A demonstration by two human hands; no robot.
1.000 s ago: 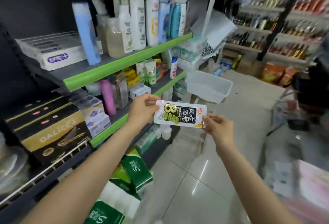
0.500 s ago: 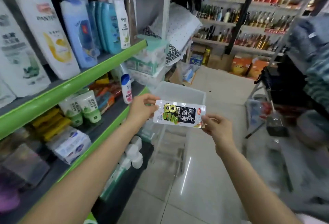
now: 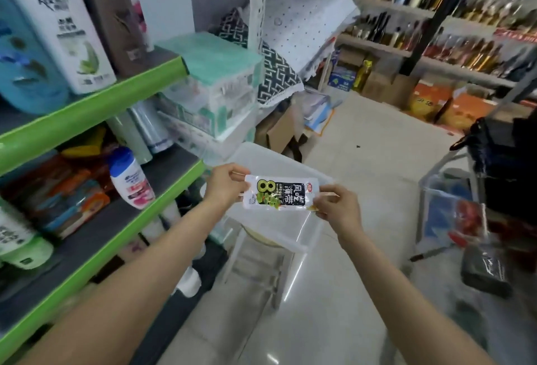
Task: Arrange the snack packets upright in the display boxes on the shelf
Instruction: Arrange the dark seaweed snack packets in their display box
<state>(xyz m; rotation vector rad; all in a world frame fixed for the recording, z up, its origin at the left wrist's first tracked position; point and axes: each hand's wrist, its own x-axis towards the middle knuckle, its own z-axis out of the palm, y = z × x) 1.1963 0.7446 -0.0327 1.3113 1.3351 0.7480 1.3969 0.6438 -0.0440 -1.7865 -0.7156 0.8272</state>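
A white snack packet [image 3: 280, 194] with a black label and green print is held flat and horizontal between both hands at mid-frame. My left hand [image 3: 223, 186] pinches its left end. My right hand [image 3: 338, 208] pinches its right end. The packet hangs above a clear plastic bin [image 3: 290, 228] that stands on a white stool beside the shelf end. No display boxes are in view.
Green-edged shelves [image 3: 96, 103] run along the left with shampoo bottles, a small white bottle [image 3: 130, 178] and stacked clear drawers with teal lids [image 3: 212, 80]. Cardboard boxes lie on the floor behind. Bottle shelves line the back right. A dark bag and a folding frame stand at right.
The view has moved forward along the aisle toward the shelf end, and the clear bin now lies directly under the packet. Both hands have kept their hold on the packet.
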